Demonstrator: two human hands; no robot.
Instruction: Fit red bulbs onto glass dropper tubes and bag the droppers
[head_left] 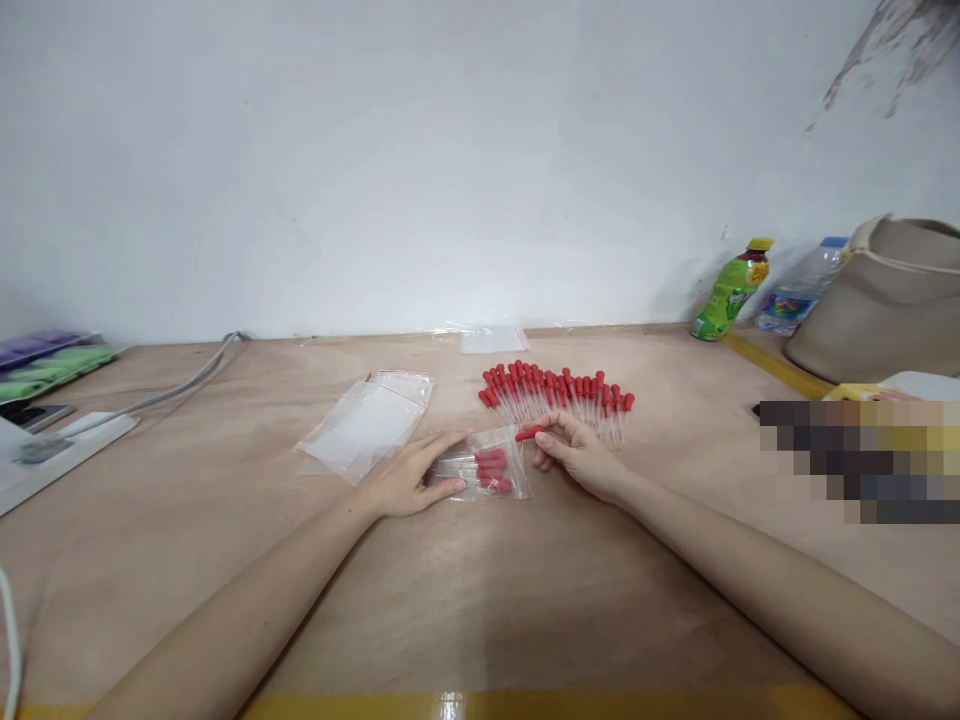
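Observation:
A clear zip bag (pixel 466 490) lies flat on the table with several red-bulbed glass droppers (pixel 491 460) inside, bulbs toward the right. My left hand (pixel 409 478) rests over the bag's left end, fingers stretched along its upper edge and thumb on its lower part. At the bag's right end, my right hand (pixel 577 455) pinches one dropper (pixel 529 433) by its red bulb; the glass tube points left, at the bag's mouth. Just behind that hand, many more droppers (pixel 551 385) lie fanned in a row, red bulbs toward the wall.
A stack of zip bags (pixel 367 425) lies left of my left hand, another bag (pixel 493 341) by the wall. Rightward stand a green bottle (pixel 727 295), a water bottle (pixel 799 290) and a beige bag (pixel 877 300). A grey cable (pixel 180 383) crosses the left side.

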